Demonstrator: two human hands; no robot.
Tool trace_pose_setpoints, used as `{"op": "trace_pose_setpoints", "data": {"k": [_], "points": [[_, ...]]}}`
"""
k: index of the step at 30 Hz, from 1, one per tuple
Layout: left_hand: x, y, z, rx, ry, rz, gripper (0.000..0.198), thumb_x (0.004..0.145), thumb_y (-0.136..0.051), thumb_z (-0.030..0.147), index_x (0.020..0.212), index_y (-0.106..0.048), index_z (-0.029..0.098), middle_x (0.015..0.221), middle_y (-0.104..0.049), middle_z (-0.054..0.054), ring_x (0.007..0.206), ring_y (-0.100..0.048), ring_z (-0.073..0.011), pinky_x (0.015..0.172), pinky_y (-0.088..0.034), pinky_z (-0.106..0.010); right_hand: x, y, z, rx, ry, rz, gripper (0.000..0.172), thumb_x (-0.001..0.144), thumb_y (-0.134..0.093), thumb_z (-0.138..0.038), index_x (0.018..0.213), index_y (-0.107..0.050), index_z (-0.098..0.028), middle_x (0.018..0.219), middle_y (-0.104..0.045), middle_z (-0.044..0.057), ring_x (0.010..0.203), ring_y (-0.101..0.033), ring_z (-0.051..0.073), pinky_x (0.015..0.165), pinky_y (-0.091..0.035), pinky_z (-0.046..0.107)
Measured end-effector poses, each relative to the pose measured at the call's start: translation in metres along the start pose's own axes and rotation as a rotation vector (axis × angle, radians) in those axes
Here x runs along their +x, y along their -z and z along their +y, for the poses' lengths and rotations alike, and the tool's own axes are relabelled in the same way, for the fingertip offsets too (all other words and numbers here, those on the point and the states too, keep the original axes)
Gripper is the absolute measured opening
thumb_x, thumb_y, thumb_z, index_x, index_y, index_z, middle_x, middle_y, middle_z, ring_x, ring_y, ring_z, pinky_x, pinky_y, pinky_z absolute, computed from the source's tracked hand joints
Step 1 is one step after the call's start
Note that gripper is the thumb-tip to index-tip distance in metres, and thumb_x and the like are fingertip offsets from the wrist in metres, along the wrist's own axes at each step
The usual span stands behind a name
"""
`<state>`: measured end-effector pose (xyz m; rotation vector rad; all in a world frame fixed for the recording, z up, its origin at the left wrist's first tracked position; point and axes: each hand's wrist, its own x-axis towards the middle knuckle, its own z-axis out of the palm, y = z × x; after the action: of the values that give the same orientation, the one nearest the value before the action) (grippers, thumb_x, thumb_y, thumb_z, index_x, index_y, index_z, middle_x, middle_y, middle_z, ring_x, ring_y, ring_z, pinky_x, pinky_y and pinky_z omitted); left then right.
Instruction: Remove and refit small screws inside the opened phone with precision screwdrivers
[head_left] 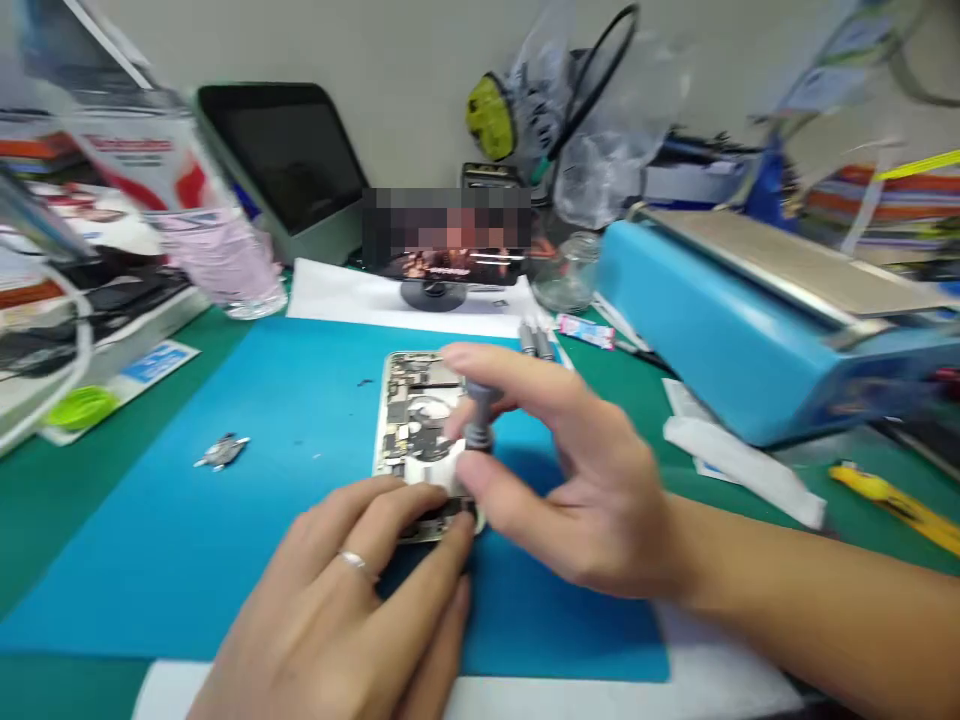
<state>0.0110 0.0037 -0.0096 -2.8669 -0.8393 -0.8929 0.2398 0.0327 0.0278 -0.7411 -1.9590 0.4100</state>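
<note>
An opened smartphone (397,415) lies on a blue mat (247,530), its circuit board and inner parts exposed. My left hand (337,610), wearing a ring, presses its fingers onto the lower end of the phone and steadies it. Above the phone's right side, my right hand (592,480) grips a small grey screwdriver (480,418) upright, the index finger resting on its top and the thumb against its side. The driver's tip is too blurred to make out. A crumpled silvery metal piece (223,452) lies on the mat to the left.
A blue machine with a flat metal top (720,320) stands at right, near a yellow cutter (892,500). Grey tool handles (536,338) lie behind my right hand. At the back stand a propped phone (450,265), a dark screen (289,150) and a plastic bottle (202,220).
</note>
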Motion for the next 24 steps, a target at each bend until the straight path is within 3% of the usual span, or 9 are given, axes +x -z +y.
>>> {"op": "trace_pose_setpoints", "data": {"k": [4,8,15,20,22,24], "points": [[0.006,0.006,0.006,-0.054,0.167,-0.062,0.036,0.107,-0.062,0.017,0.141,-0.069,0.024,0.138,-0.066,-0.005,0.129,-0.058,-0.0227,0.108,-0.055,-0.035,-0.005,-0.003,0.004,0.004,-0.052,0.037,0.078,0.094,-0.069,0.002,0.16,-0.054,-0.037,0.145,-0.07,-0.003,0.108,-0.076,0.017,0.102,-0.067,0.035],[0.008,0.004,0.008,-0.084,0.226,-0.057,0.031,0.108,-0.058,0.019,0.136,-0.071,0.026,0.135,-0.068,-0.004,0.126,-0.059,-0.022,0.103,-0.059,-0.037,-0.007,-0.004,0.005,-0.043,-0.033,0.079,0.085,0.091,-0.07,0.004,0.162,-0.055,-0.04,0.142,-0.072,-0.003,0.103,-0.077,0.019,0.096,-0.069,0.037],[0.005,0.005,0.005,-0.065,0.26,-0.035,0.029,0.109,-0.062,0.027,0.136,-0.071,0.033,0.14,-0.062,-0.005,0.131,-0.055,-0.0237,0.107,-0.05,-0.042,0.001,0.0,-0.007,-0.114,-0.074,0.158,0.076,0.087,-0.079,-0.003,0.151,-0.067,-0.043,0.143,-0.075,-0.001,0.087,-0.081,0.022,0.075,-0.073,0.04],[0.006,0.005,0.004,-0.06,0.238,-0.02,0.029,0.109,-0.062,0.025,0.135,-0.072,0.032,0.129,-0.066,-0.003,0.122,-0.06,-0.0213,0.102,-0.047,-0.04,0.006,-0.002,0.0,-0.129,0.009,0.284,0.083,0.087,-0.077,0.006,0.137,-0.069,-0.059,0.15,-0.066,-0.018,0.102,-0.079,0.017,0.088,-0.072,0.032],[0.006,0.004,0.003,-0.045,0.213,-0.001,0.028,0.109,-0.06,0.025,0.133,-0.072,0.032,0.125,-0.068,-0.002,0.118,-0.062,-0.0198,0.099,-0.047,-0.039,0.007,-0.001,0.008,-0.154,-0.009,0.353,0.074,0.092,-0.075,-0.001,0.141,-0.068,-0.056,0.154,-0.061,-0.015,0.103,-0.077,0.017,0.088,-0.071,0.034],[0.005,0.004,0.003,-0.026,0.196,0.008,0.028,0.11,-0.059,0.024,0.132,-0.073,0.033,0.122,-0.069,0.0,0.116,-0.064,-0.0186,0.097,-0.046,-0.038,0.01,0.002,0.016,-0.156,-0.067,0.373,0.064,0.098,-0.074,-0.009,0.146,-0.067,-0.05,0.14,-0.067,-0.005,0.1,-0.075,0.02,0.084,-0.069,0.036]]}}
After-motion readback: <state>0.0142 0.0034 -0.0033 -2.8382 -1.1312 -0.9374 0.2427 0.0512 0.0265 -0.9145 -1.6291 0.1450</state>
